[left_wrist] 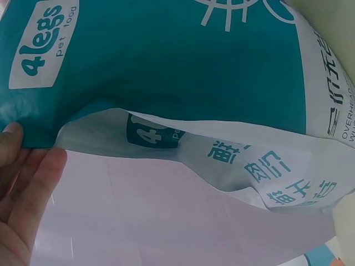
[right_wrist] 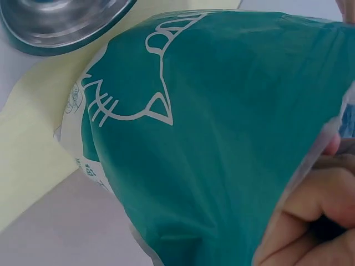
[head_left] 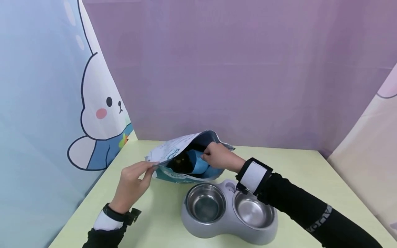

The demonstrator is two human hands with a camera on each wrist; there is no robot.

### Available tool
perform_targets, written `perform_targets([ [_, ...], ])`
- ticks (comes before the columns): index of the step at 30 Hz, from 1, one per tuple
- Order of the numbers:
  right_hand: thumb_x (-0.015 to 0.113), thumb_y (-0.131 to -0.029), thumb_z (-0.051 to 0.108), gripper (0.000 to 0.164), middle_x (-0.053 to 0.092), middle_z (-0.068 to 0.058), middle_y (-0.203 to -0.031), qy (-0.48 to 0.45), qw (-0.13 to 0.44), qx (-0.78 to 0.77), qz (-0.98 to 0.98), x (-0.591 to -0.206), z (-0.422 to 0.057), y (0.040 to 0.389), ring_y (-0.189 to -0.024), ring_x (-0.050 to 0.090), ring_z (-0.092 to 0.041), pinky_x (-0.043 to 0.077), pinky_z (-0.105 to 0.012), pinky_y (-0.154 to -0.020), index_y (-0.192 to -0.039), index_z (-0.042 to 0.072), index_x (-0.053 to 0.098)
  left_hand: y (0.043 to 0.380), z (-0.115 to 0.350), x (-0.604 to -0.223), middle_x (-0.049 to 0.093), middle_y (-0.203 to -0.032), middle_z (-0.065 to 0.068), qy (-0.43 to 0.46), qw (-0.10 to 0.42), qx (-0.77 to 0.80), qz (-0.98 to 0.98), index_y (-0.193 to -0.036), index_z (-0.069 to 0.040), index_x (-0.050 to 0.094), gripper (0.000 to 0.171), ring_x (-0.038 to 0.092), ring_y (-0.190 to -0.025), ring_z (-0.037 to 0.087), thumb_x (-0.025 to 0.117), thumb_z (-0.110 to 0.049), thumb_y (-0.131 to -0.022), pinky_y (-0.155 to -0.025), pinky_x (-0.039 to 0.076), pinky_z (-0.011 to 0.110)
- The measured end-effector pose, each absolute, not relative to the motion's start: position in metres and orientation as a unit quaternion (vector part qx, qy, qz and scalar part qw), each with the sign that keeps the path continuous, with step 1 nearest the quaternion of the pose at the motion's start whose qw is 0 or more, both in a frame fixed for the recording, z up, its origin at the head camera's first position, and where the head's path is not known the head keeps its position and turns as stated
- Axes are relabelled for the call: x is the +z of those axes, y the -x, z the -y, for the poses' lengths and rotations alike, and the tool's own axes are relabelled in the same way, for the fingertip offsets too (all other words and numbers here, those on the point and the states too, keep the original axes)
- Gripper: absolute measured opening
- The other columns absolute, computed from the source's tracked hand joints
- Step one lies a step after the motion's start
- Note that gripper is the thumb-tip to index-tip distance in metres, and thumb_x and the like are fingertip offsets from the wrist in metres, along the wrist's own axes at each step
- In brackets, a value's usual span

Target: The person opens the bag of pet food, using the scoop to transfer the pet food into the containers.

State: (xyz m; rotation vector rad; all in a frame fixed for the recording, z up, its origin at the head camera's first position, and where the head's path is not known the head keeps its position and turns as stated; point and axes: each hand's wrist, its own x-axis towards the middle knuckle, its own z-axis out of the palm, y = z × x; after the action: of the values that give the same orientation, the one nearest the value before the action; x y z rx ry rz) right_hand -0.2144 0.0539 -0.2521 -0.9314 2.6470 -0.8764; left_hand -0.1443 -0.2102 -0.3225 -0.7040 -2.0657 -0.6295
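A teal and white pet food bag (head_left: 183,177) lies on the table with its mouth open, and dark kibble (head_left: 180,163) shows inside. At the left corner of that mouth, my left hand (head_left: 131,185) pinches the bag's edge between thumb and fingers. My right hand (head_left: 221,156) reaches into the opening and grips a blue scoop (head_left: 198,162), whose front end is by the kibble. In the right wrist view the bag wall (right_wrist: 194,138) hides the scoop and part of the right hand (right_wrist: 316,213). A cat outline is printed on the teal side.
In front of the bag stands a grey double pet feeder (head_left: 227,229) with two steel bowls; the right forearm passes over its right bowl (head_left: 254,212). The pale yellow table (head_left: 297,172) meets a purple backdrop (head_left: 248,75) behind. A cartoon-printed curtain (head_left: 37,137) hangs on the left.
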Motion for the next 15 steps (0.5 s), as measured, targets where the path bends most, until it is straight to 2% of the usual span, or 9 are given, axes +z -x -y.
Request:
perform_targets([
  [3, 0.049, -0.093, 0.014, 0.036, 0.032, 0.001, -0.047, 0.299, 0.124, -0.328, -0.888, -0.255, -0.052, 0.213, -0.042, 0.036, -0.014, 0.027, -0.024, -0.039, -0.057, 0.01, 0.052, 0.141, 0.212, -0.324, 0.067, -0.085, 0.006, 0.279, 0.421, -0.249, 0.826, -0.091, -0.004, 0.065, 0.026, 0.063, -0.077, 0.016, 0.07, 0.007, -0.068, -0.068, 0.054, 0.029],
  [6, 0.048, -0.094, 0.015, 0.032, 0.035, 0.001, -0.048, 0.288, 0.145, -0.35, -0.879, -0.256, -0.048, 0.21, -0.042, 0.038, -0.014, 0.028, -0.023, -0.037, -0.064, 0.008, 0.058, 0.14, 0.215, -0.325, 0.066, -0.084, 0.006, 0.278, 0.424, -0.248, 0.826, -0.09, -0.004, 0.065, 0.026, 0.063, -0.076, 0.016, 0.07, 0.008, -0.067, -0.068, 0.054, 0.028],
  [11, 0.047, -0.094, 0.015, 0.037, 0.036, -0.001, -0.048, 0.28, 0.151, -0.378, -0.869, -0.256, -0.044, 0.205, -0.038, 0.026, -0.013, 0.024, -0.023, -0.034, -0.058, 0.008, 0.052, 0.137, 0.217, -0.325, 0.066, -0.081, 0.005, 0.285, 0.437, -0.248, 0.816, -0.087, -0.004, 0.065, 0.025, 0.062, -0.073, 0.015, 0.069, 0.008, -0.067, -0.065, 0.054, 0.027],
  [15, 0.047, -0.094, 0.015, 0.041, 0.038, -0.002, -0.047, 0.28, 0.159, -0.406, -0.855, -0.261, -0.042, 0.204, -0.037, 0.025, -0.013, 0.024, -0.022, -0.034, -0.053, 0.01, 0.044, 0.134, 0.219, -0.326, 0.066, -0.08, 0.004, 0.286, 0.443, -0.246, 0.814, -0.087, -0.005, 0.065, 0.027, 0.062, -0.071, 0.014, 0.069, 0.01, -0.064, -0.064, 0.054, 0.025],
])
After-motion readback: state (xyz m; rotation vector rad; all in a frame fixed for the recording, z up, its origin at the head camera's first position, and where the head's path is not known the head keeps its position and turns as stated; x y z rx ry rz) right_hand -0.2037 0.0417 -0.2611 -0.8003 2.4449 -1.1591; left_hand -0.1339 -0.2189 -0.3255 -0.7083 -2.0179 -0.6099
